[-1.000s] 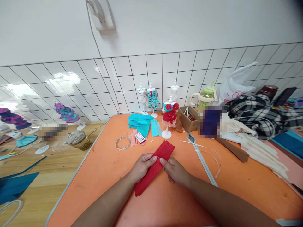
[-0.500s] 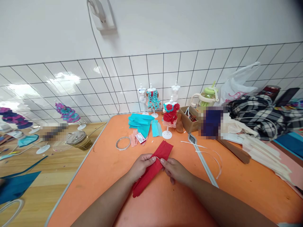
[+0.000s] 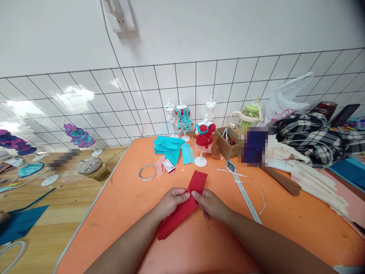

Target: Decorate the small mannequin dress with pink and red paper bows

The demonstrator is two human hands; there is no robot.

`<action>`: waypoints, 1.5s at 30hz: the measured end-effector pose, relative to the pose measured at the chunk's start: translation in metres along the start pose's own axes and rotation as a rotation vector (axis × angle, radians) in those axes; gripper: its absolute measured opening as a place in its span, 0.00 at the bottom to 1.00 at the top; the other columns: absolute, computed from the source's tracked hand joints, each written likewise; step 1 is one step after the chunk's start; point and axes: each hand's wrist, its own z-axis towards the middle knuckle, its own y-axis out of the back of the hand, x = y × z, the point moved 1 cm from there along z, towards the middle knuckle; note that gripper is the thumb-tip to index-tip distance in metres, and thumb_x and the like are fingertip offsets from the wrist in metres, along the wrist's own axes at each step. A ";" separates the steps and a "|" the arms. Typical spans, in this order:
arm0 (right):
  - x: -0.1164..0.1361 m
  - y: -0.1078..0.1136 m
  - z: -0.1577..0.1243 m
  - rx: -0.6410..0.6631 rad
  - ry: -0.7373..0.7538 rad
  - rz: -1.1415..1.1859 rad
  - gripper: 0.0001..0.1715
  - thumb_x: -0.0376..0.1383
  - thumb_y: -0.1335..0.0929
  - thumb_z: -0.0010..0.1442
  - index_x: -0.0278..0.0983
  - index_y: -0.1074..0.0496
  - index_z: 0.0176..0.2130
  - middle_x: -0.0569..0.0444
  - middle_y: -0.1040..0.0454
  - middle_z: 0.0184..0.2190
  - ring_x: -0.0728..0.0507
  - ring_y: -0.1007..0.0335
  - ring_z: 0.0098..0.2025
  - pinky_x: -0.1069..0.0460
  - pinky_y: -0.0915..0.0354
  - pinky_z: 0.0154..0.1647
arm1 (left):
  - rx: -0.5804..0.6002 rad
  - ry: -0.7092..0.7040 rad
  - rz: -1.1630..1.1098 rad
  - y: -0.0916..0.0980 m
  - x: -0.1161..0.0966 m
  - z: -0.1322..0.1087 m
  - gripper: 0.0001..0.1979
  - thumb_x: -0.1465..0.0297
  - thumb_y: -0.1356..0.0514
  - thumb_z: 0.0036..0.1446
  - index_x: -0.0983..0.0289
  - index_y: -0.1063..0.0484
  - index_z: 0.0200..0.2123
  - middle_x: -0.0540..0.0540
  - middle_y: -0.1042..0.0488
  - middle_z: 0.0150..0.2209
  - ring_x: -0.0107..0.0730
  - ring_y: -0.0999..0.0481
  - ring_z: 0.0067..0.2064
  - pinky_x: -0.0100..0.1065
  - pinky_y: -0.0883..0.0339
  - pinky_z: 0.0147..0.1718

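A folded strip of red cloth [image 3: 176, 223] slants across the orange table in front of me. My left hand [image 3: 171, 202] pinches its left edge between thumb and fingers. From the other side, my right hand [image 3: 210, 204] grips the same strip, its fingertips partly hidden behind the fabric. Both thumbs nearly meet on top of the cloth. A thin needle [image 3: 188, 190] shows as a small light sliver between them; most of it is covered. Beyond the strip stands a small dress form in red ruffles [image 3: 204, 140].
Turquoise cloth [image 3: 169, 146], a metal ring [image 3: 147, 172] and a small white-and-red packet [image 3: 169, 166] lie beyond my hands. A cardboard box [image 3: 228, 146] and a zipper strip [image 3: 247, 198] are to the right. At far left, another person's hand [image 3: 3, 217] is beside blue fabric.
My thumbs have come closer together over the red cloth, and less of the needle shows between them. The view has shifted slightly.
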 end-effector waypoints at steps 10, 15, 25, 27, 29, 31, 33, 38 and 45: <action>0.002 0.005 -0.002 0.068 0.023 0.016 0.29 0.59 0.40 0.54 0.37 0.42 0.24 0.67 0.53 0.12 0.55 0.55 0.10 0.58 0.47 0.08 | 0.016 0.012 0.002 0.000 -0.002 -0.001 0.16 0.60 0.40 0.54 0.70 0.24 0.33 0.57 0.23 0.31 0.32 0.26 0.30 0.31 0.37 0.33; 0.001 0.003 -0.002 0.025 0.030 -0.005 0.29 0.60 0.41 0.55 0.37 0.42 0.25 0.67 0.54 0.13 0.56 0.56 0.10 0.58 0.48 0.08 | 0.000 -0.055 0.019 -0.005 -0.004 -0.003 0.17 0.58 0.42 0.55 0.68 0.27 0.35 0.57 0.24 0.33 0.33 0.27 0.33 0.31 0.37 0.35; 0.003 0.003 -0.002 0.063 -0.018 0.045 0.29 0.61 0.40 0.52 0.38 0.44 0.25 0.67 0.51 0.12 0.55 0.56 0.11 0.58 0.45 0.08 | -0.036 -0.125 0.064 -0.005 -0.002 0.000 0.17 0.58 0.44 0.57 0.68 0.28 0.32 0.54 0.26 0.30 0.30 0.30 0.30 0.29 0.40 0.33; 0.004 0.004 -0.001 0.085 -0.040 0.050 0.29 0.61 0.39 0.51 0.38 0.44 0.25 0.67 0.50 0.12 0.55 0.55 0.12 0.58 0.44 0.08 | -0.040 -0.113 0.071 -0.002 -0.002 0.001 0.17 0.58 0.44 0.57 0.68 0.28 0.32 0.53 0.27 0.29 0.28 0.32 0.28 0.28 0.41 0.30; 0.004 0.005 -0.001 0.089 -0.055 0.053 0.29 0.61 0.39 0.51 0.38 0.44 0.24 0.67 0.50 0.12 0.55 0.55 0.11 0.58 0.44 0.08 | -0.049 -0.109 0.092 -0.001 -0.001 0.001 0.17 0.58 0.44 0.56 0.68 0.28 0.31 0.52 0.27 0.27 0.26 0.33 0.26 0.28 0.42 0.28; 0.006 0.006 -0.002 0.096 -0.070 0.064 0.30 0.61 0.39 0.50 0.39 0.46 0.23 0.67 0.50 0.11 0.55 0.56 0.11 0.57 0.43 0.08 | -0.055 -0.114 0.117 -0.002 -0.001 0.002 0.17 0.57 0.43 0.56 0.68 0.28 0.31 0.52 0.28 0.27 0.26 0.34 0.26 0.28 0.42 0.28; 0.008 0.007 -0.003 0.130 -0.089 0.088 0.30 0.61 0.40 0.52 0.38 0.45 0.23 0.67 0.50 0.10 0.55 0.58 0.10 0.57 0.43 0.08 | -0.048 -0.126 0.126 -0.004 -0.002 0.002 0.18 0.57 0.43 0.56 0.68 0.28 0.31 0.53 0.26 0.28 0.28 0.32 0.28 0.29 0.40 0.30; 0.008 0.011 -0.006 0.229 -0.114 0.124 0.33 0.60 0.47 0.57 0.36 0.38 0.28 0.66 0.45 0.09 0.55 0.55 0.08 0.58 0.43 0.10 | -0.007 -0.085 0.028 -0.010 -0.008 -0.001 0.21 0.55 0.46 0.57 0.69 0.26 0.34 0.58 0.24 0.31 0.35 0.27 0.33 0.32 0.36 0.34; 0.000 0.010 -0.001 0.213 -0.139 0.065 0.34 0.61 0.47 0.57 0.36 0.38 0.27 0.64 0.41 0.10 0.55 0.50 0.08 0.58 0.42 0.11 | 0.013 0.127 -0.049 -0.005 -0.004 -0.001 0.21 0.54 0.42 0.53 0.68 0.25 0.33 0.58 0.24 0.30 0.31 0.28 0.26 0.28 0.38 0.23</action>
